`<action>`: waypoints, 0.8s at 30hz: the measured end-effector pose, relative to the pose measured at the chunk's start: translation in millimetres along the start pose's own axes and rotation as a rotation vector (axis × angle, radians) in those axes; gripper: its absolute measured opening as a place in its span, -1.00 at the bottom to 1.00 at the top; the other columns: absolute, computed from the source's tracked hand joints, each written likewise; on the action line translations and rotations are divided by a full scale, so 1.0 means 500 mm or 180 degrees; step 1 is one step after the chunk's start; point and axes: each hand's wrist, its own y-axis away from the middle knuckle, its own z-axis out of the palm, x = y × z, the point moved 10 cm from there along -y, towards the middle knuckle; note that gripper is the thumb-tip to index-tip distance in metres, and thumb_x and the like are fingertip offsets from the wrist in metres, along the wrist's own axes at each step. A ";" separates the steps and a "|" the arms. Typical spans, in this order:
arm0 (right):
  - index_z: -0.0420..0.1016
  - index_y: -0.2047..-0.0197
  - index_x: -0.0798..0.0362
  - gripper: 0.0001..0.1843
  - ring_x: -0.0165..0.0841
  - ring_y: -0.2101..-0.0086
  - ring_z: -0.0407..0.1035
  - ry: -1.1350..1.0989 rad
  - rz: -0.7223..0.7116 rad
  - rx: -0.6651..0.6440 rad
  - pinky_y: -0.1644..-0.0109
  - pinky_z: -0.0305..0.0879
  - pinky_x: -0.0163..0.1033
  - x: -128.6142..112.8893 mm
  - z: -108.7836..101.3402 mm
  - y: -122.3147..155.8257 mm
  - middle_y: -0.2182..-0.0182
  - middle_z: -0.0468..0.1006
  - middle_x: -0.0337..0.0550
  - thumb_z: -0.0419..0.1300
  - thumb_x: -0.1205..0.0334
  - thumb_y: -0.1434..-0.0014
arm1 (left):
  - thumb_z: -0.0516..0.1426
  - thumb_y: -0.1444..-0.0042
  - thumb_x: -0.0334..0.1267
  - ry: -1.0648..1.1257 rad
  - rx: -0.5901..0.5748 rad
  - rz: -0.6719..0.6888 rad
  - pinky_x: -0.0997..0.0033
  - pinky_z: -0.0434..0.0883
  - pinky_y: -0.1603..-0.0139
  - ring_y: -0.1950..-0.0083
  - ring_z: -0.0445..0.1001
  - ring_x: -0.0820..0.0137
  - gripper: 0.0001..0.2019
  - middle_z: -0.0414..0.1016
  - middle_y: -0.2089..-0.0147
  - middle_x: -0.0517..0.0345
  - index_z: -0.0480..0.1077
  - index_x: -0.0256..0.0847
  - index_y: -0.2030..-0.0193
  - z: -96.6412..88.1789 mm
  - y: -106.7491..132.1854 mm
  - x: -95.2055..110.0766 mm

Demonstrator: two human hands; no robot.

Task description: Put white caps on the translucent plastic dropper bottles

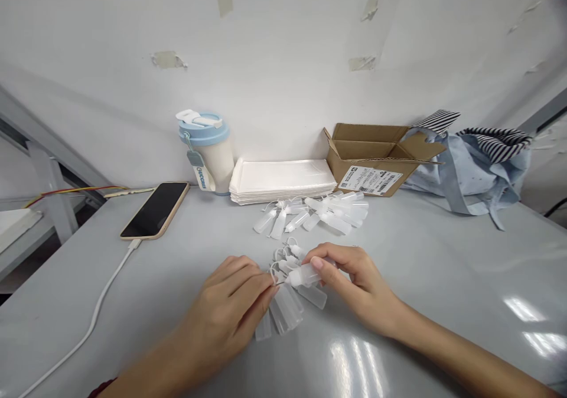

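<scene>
My right hand (348, 274) pinches a small translucent squeeze bottle (303, 276) with a thin needle tip that points left. At that tip, the thumb and forefinger of my left hand (239, 294) are closed together by the bottle's small tethered cap; my fingers hide whether the cap is off or on the needle. Under and around both hands lies a loose pile of similar needle-tip bottles (283, 310). Farther back, a second group of these bottles (339, 212) lies in front of a stack of white padded envelopes (283, 176).
An open cardboard box (376, 156) stands behind the bottles, with a light blue cloth bag (465, 167) at its right. A lidded cup (215, 159) stands by the wall. Toward the left lies a phone (156, 210) with a white cable (97, 309) running off the front.
</scene>
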 end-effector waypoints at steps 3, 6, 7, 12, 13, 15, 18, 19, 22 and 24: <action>0.48 0.33 0.11 -0.67 -0.43 0.49 0.28 0.0072 0.0012 0.0008 0.43 0.18 -0.34 0.000 0.002 -0.001 0.53 0.43 -0.23 -0.01 0.13 -0.28 | 0.05 -0.18 -0.52 -0.0028 -0.0018 -0.0026 0.34 0.28 0.30 0.37 0.29 0.41 -0.87 0.40 0.42 0.17 0.35 -0.23 0.26 0.001 0.001 -0.001; 0.48 0.32 0.11 -0.69 -0.41 0.45 0.33 0.0148 -0.0052 0.0044 0.41 0.20 -0.34 -0.003 0.000 0.000 0.48 0.48 -0.19 -0.01 0.14 -0.28 | 0.05 -0.17 -0.52 -0.0040 -0.0011 -0.0004 0.33 0.28 0.30 0.36 0.30 0.40 -0.86 0.40 0.41 0.16 0.35 -0.23 0.26 0.002 0.002 0.000; 0.48 0.32 0.11 -0.70 -0.40 0.44 0.34 0.0176 -0.0078 0.0057 0.41 0.21 -0.34 -0.004 -0.001 0.000 0.48 0.48 -0.18 0.00 0.15 -0.28 | 0.06 -0.17 -0.53 -0.0035 0.0009 0.0032 0.33 0.28 0.30 0.36 0.30 0.40 -0.86 0.40 0.41 0.16 0.35 -0.23 0.25 0.001 0.002 0.002; 0.45 0.35 0.12 -0.73 -0.43 0.48 0.32 0.0314 -0.0222 0.0112 0.42 0.21 -0.35 -0.013 -0.004 0.006 0.51 0.47 -0.20 0.00 0.20 -0.27 | 0.07 -0.15 -0.54 -0.0032 0.0038 0.0085 0.31 0.30 0.29 0.34 0.32 0.38 -0.86 0.42 0.40 0.14 0.36 -0.24 0.24 0.000 0.000 0.006; 0.45 0.35 0.12 -0.74 -0.44 0.49 0.31 0.0334 -0.0267 0.0125 0.43 0.20 -0.36 -0.016 -0.005 0.007 0.51 0.46 -0.21 0.01 0.22 -0.26 | 0.07 -0.16 -0.54 -0.0030 0.0036 0.0064 0.31 0.30 0.28 0.34 0.33 0.38 -0.85 0.42 0.40 0.14 0.36 -0.23 0.24 0.001 0.000 0.005; 0.44 0.35 0.12 -0.76 -0.45 0.51 0.29 0.0359 -0.0339 0.0144 0.45 0.20 -0.37 -0.022 -0.004 0.008 0.53 0.44 -0.22 0.01 0.24 -0.26 | 0.07 -0.15 -0.54 -0.0023 0.0043 0.0056 0.30 0.30 0.28 0.34 0.33 0.38 -0.85 0.42 0.40 0.14 0.36 -0.23 0.24 0.001 0.000 0.004; 0.44 0.36 0.12 -0.76 -0.46 0.52 0.27 0.0379 -0.0358 0.0139 0.45 0.19 -0.38 -0.022 -0.003 0.005 0.55 0.42 -0.24 0.01 0.24 -0.26 | 0.07 -0.16 -0.54 -0.0016 0.0047 0.0092 0.30 0.30 0.28 0.34 0.33 0.38 -0.85 0.43 0.40 0.14 0.36 -0.23 0.24 0.001 0.002 0.007; 0.44 0.35 0.12 -0.76 -0.46 0.52 0.28 0.0389 -0.0351 0.0120 0.45 0.20 -0.38 -0.021 -0.001 0.004 0.54 0.42 -0.24 0.01 0.24 -0.26 | 0.06 -0.16 -0.54 -0.0018 0.0049 0.0095 0.30 0.30 0.28 0.33 0.33 0.38 -0.85 0.43 0.40 0.14 0.36 -0.23 0.23 0.001 0.003 0.007; 0.44 0.34 0.12 -0.73 -0.44 0.48 0.32 0.0420 -0.0316 0.0036 0.41 0.21 -0.36 -0.017 0.006 0.004 0.51 0.45 -0.20 -0.02 0.24 -0.28 | 0.06 -0.16 -0.54 -0.0024 0.0018 0.0115 0.29 0.31 0.28 0.33 0.33 0.37 -0.85 0.43 0.39 0.13 0.36 -0.24 0.23 0.002 0.006 0.009; 0.44 0.33 0.13 -0.72 -0.42 0.46 0.34 0.0450 -0.0326 -0.0032 0.39 0.23 -0.35 -0.016 0.011 0.005 0.48 0.47 -0.18 -0.04 0.24 -0.29 | 0.06 -0.16 -0.55 -0.0013 -0.0010 0.0124 0.30 0.31 0.29 0.33 0.32 0.37 -0.85 0.43 0.39 0.12 0.36 -0.25 0.23 0.003 0.008 0.009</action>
